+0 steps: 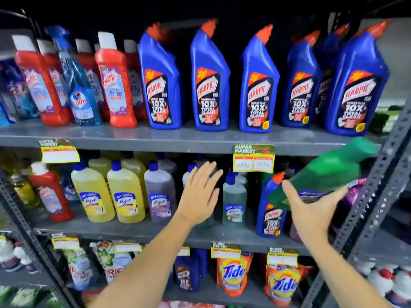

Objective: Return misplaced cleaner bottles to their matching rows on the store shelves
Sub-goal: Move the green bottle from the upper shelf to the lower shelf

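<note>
Here, a green plastic cleaner bottle with a green cap is held tilted, cap up-right, in front of the right end of the middle grey metal shelf. It is gripped near its base by the right hand, fingers wrapped under its label. The left hand is raised empty, its fingers spread flat, in front of the middle row.

On the top grey shelf, five blue angled-neck Harpic bottles with red caps are counted in the front row, with at least one more behind on the right. To their left, two red white-capped Harpic bottles are seen in front, more behind; one light-blue Colin spray bottle is lodged between them.

On the middle shelf, two yellow Lizol bottles with blue caps stand in front, further ones behind; one purple Lizol bottle, one greenish Lizol bottle, one red white-capped bottle at the left and one blue Harpic bottle just beside the held bottle are seen.

Two orange Tide pouches are counted on the shelf below. Two yellow price tags are clipped to the top shelf edge.
</note>
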The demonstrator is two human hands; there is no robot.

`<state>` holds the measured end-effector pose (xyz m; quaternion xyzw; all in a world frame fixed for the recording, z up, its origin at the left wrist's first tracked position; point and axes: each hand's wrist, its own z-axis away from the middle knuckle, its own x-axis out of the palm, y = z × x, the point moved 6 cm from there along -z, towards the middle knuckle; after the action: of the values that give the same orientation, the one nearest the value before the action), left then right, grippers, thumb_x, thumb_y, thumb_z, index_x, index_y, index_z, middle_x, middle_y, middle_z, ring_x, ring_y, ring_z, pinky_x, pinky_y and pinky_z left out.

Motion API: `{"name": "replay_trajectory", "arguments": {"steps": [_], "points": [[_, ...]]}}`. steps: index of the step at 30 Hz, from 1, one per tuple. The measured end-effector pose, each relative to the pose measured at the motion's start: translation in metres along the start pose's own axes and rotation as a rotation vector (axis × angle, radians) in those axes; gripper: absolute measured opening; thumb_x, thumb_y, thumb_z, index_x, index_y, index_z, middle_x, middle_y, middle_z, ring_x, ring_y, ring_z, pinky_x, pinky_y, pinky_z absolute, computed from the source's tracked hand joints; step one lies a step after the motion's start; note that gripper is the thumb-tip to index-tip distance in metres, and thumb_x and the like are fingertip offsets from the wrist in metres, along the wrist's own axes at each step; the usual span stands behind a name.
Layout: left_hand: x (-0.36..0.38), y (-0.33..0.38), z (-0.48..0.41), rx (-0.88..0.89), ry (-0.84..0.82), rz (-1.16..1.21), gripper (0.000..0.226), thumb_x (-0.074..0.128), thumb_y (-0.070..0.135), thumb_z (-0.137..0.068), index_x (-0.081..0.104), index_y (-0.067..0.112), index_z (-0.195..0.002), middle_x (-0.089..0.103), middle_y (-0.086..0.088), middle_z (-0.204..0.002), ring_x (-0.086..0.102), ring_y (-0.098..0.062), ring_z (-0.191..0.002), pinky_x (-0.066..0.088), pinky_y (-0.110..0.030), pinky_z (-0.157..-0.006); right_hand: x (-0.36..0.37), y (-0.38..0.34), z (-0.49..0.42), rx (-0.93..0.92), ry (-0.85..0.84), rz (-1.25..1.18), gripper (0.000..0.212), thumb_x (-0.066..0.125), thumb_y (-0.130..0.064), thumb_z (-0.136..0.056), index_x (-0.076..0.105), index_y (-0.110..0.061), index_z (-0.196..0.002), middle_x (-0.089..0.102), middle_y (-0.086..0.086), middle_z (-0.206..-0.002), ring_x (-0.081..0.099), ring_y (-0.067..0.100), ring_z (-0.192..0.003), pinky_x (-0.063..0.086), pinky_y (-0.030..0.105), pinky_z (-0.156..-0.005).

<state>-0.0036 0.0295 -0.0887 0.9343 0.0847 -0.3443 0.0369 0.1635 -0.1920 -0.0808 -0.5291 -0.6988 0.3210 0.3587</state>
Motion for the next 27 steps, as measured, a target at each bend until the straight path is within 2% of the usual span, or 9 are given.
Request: {"name": "replay_trajectory", "arguments": {"steps": [3,6,7,10,11,14,18,23,27], "points": [[0.048,-0.002,0.056,-0.085,-0.215,0.104,0.046,0.048,0.019,-0.098,0.044,0.008,-0.141,0.043,-0.014,-0.149,0.036,-0.033,-0.14,0.03,-0.05,-0.114,0.024,0.04,0.037,0.085,-0.088,0.118,0.097,0.093,-0.03,-0.06,0.033,-0.014,-0.135,0.057,0.003,-0.126,0.056,0.01,-0.111,0.041,0.02,-0.098],[0.094,-0.009,0.11,-0.165,-0.49,0.059,0.048,0.04,0.029,-0.1,0.037,0.013,-0.146,0.037,-0.01,-0.153,0.032,-0.029,-0.142,0.019,-0.046,-0.12,0.054,0.08,0.065,0.144,-0.187,0.173,0.099,0.095,-0.027,-0.058,0.035,-0.007,-0.134,0.06,0.009,-0.124,0.06,0.022,-0.112,0.048,0.038,-0.1],[0.107,-0.011,0.126,-0.168,-0.596,0.012,0.051,0.036,0.035,-0.101,0.032,0.015,-0.148,0.033,-0.009,-0.156,0.027,-0.027,-0.144,0.011,-0.045,-0.121,0.064,0.093,0.073,0.171,-0.21,0.183,0.101,0.095,-0.027,-0.058,0.035,-0.005,-0.135,0.061,0.009,-0.124,0.06,0.023,-0.113,0.048,0.038,-0.101],[0.134,-0.018,0.16,-0.153,-0.839,-0.093,0.061,0.024,0.048,-0.102,0.015,0.017,-0.153,0.015,-0.006,-0.163,0.007,-0.023,-0.15,0.0,-0.047,-0.121,0.084,0.125,0.087,0.209,-0.252,0.207,0.096,0.096,-0.025,-0.056,0.038,-0.01,-0.131,0.059,0.0,-0.119,0.06,0.016,-0.108,0.043,0.013,-0.093],[0.14,-0.021,0.167,-0.161,-0.883,-0.103,0.064,0.023,0.05,-0.102,0.01,0.017,-0.154,0.009,-0.006,-0.164,0.002,-0.022,-0.15,-0.001,-0.048,-0.121,0.088,0.136,0.09,0.233,-0.258,0.223,0.096,0.096,-0.026,-0.056,0.038,-0.014,-0.131,0.058,-0.002,-0.116,0.059,0.014,-0.105,0.041,0.01,-0.089],[0.15,-0.03,0.182,-0.241,-0.951,-0.094,0.072,0.023,0.058,-0.1,-0.001,0.018,-0.155,-0.005,-0.004,-0.164,-0.006,-0.023,-0.15,-0.002,-0.049,-0.12,0.097,0.164,0.097,0.302,-0.271,0.279,0.098,0.096,-0.029,-0.055,0.037,-0.014,-0.132,0.055,-0.005,-0.114,0.059,0.018,-0.105,0.043,0.023,-0.089],[0.154,-0.032,0.191,-0.277,-0.986,-0.106,0.077,0.023,0.064,-0.097,-0.007,0.021,-0.154,-0.011,-0.002,-0.164,-0.009,-0.021,-0.15,-0.003,-0.05,-0.121,0.103,0.188,0.1,0.353,-0.273,0.312,0.098,0.094,-0.035,-0.057,0.035,-0.018,-0.133,0.058,0.0,-0.121,0.06,0.021,-0.11,0.049,0.035,-0.095],[0.154,-0.03,0.192,-0.269,-0.922,-0.138,0.077,0.023,0.064,-0.097,-0.004,0.02,-0.154,-0.006,-0.004,-0.164,-0.006,-0.022,-0.15,0.001,-0.051,-0.12,0.104,0.196,0.106,0.368,-0.289,0.323,0.107,0.093,-0.041,-0.056,0.028,-0.028,-0.139,0.052,-0.004,-0.128,0.054,0.008,-0.109,0.045,0.028,-0.098],[0.154,-0.027,0.194,-0.274,-0.887,-0.128,0.078,0.024,0.064,-0.097,-0.001,0.018,-0.155,-0.003,-0.005,-0.164,-0.003,-0.023,-0.15,0.001,-0.051,-0.12,0.093,0.194,0.116,0.314,-0.351,0.358,0.117,0.094,-0.034,-0.058,0.023,-0.015,-0.149,0.038,0.005,-0.137,0.04,0.007,-0.119,0.031,0.014,-0.102]]}}
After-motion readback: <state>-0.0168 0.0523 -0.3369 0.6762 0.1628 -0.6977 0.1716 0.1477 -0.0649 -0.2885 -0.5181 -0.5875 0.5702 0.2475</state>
